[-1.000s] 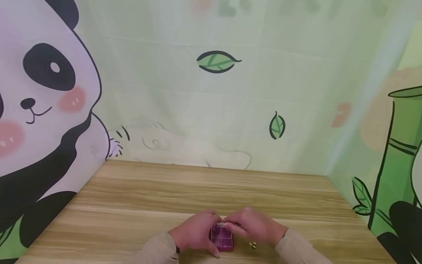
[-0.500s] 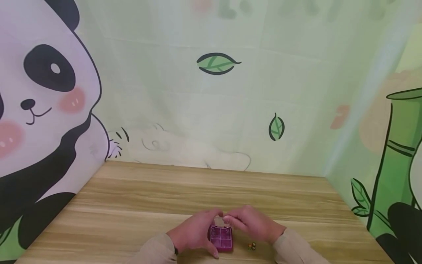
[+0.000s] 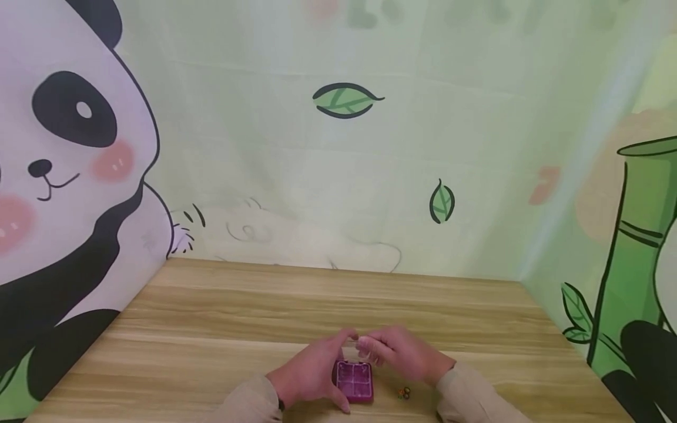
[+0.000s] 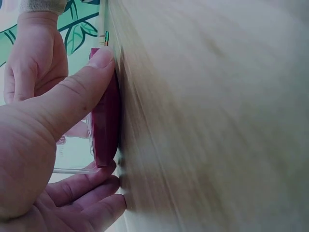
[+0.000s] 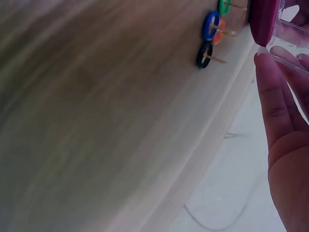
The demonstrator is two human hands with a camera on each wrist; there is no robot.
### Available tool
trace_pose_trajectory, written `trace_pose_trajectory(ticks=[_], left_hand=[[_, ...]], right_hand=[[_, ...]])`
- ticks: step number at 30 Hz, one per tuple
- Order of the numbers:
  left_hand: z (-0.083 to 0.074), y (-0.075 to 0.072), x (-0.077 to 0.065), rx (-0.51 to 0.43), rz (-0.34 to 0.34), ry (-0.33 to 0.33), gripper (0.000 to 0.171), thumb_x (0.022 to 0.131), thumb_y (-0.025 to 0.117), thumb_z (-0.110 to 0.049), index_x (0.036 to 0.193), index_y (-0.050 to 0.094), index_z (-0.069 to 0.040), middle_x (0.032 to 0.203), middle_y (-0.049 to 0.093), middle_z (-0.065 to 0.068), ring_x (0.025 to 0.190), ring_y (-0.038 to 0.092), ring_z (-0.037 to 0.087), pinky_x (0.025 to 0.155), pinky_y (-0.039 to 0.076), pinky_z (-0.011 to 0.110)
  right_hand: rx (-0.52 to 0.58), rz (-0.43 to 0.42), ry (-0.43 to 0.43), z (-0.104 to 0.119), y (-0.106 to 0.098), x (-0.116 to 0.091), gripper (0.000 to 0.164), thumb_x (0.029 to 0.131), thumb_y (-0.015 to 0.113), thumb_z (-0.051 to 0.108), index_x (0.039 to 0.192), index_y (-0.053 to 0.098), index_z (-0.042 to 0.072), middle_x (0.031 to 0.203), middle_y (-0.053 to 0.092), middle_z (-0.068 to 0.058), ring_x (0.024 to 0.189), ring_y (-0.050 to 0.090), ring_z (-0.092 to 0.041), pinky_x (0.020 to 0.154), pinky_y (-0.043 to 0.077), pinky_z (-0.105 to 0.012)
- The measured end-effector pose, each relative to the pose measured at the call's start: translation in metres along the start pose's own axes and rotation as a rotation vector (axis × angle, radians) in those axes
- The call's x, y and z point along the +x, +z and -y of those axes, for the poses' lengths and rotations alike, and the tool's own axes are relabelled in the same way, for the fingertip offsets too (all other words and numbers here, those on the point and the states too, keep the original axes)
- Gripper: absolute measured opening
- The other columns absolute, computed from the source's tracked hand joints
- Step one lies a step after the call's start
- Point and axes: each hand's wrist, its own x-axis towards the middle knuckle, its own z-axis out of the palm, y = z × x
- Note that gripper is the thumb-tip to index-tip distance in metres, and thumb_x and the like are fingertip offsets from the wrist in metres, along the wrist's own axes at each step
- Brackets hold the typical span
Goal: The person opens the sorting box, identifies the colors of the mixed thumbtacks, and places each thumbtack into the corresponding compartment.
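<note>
A small magenta pill box (image 3: 361, 400) lies on the table with its clear lid (image 3: 350, 352) raised at the far side. Four-part dividers show inside, and the compartments look bare. My left hand (image 3: 309, 369) grips the box by its left side, thumb (image 4: 79, 94) at the near edge and fingers round the far edge. Beyond the box, my right hand (image 3: 408, 355) pinches the clear lid between thumb and fingers. Several thumbtacks (image 3: 404, 393) lie right of the box; the right wrist view shows a blue thumbtack (image 5: 210, 26), a black one (image 5: 203, 55), and green and orange ones.
The wood-grain table (image 3: 317, 299) runs back to a green printed cloth (image 3: 264, 147). Cloth with a panda print (image 3: 79, 176) borders the left, and one with bamboo (image 3: 629, 264) the right. The thumbtacks' pins point upward near my right wrist.
The clear lid has swung up and away from the magenta box, with my right hand moving slightly back along with it. My left hand stays on the box.
</note>
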Motion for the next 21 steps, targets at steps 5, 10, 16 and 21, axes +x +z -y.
trace_pose_trajectory(ticks=[5,10,16,21], left_hand=[[-0.0033,0.0012,-0.0005,-0.034,0.012,-0.021,0.12,0.05,0.101,-0.032,0.147,0.031,-0.03,0.091,0.066,-0.006,0.078,0.059,0.001,0.079,0.053,0.023],[-0.0053,0.0006,-0.0022,-0.036,-0.002,-0.014,0.117,0.051,0.101,-0.03,0.143,0.029,-0.029,0.089,0.064,-0.006,0.076,0.057,0.001,0.078,0.053,0.022],[-0.002,-0.0003,-0.0027,-0.025,-0.024,0.048,0.114,0.054,0.101,-0.03,0.14,0.026,-0.026,0.091,0.065,-0.003,0.08,0.057,0.002,0.079,0.052,0.022],[-0.0005,0.0015,-0.0021,-0.02,-0.034,0.081,0.109,0.056,0.101,-0.029,0.137,0.027,-0.025,0.095,0.064,-0.002,0.083,0.058,0.003,0.079,0.052,0.021]], right_hand=[[0.087,0.002,-0.012,-0.0076,0.0004,0.0023,0.04,0.11,0.045,0.028,0.101,0.075,0.004,0.09,0.078,-0.01,0.075,0.072,-0.018,0.07,0.062,-0.031],[0.116,0.012,-0.006,-0.0093,-0.002,0.0027,0.041,0.111,0.044,0.027,0.106,0.075,0.001,0.093,0.078,-0.013,0.075,0.072,-0.017,0.07,0.062,-0.032],[0.14,0.015,0.022,-0.0074,-0.004,0.0045,0.041,0.11,0.045,0.028,0.107,0.075,0.0,0.095,0.079,-0.013,0.076,0.072,-0.019,0.071,0.062,-0.032],[0.177,0.008,0.023,-0.0074,-0.003,0.0041,0.039,0.11,0.047,0.025,0.111,0.074,-0.002,0.097,0.078,-0.016,0.078,0.073,-0.025,0.071,0.062,-0.034]])
